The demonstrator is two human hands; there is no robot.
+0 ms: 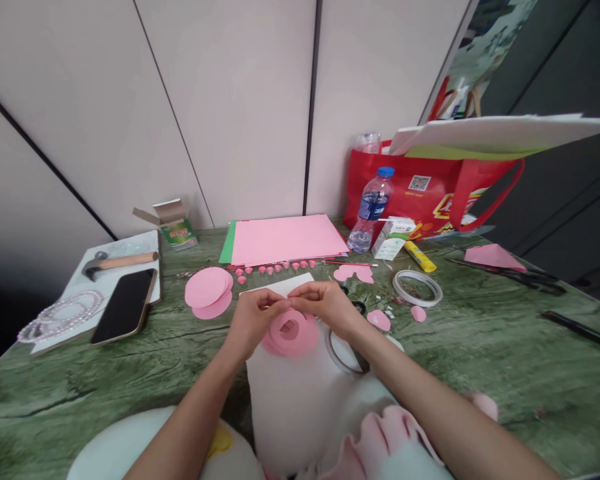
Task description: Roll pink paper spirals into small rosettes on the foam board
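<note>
Both hands meet over a pink paper ring piece (291,333) held above a white sheet (285,283) near the table's front. My left hand (254,319) pinches its left upper edge. My right hand (325,303) pinches the top right edge, fingers curled together. Just left lies a stack of pink paper circles (207,291). A row of small pink paper bits (275,268) sits behind the hands. Black scissors (357,307) peek out behind my right wrist.
Pink and green paper sheets (285,239) lie at the back. A phone (126,305), hammer (117,262) and bead strings (63,312) sit left. A water bottle (373,208), glue stick (420,257), tape roll (417,287) and red bag (430,190) stand right. A plush toy (300,413) fills my lap.
</note>
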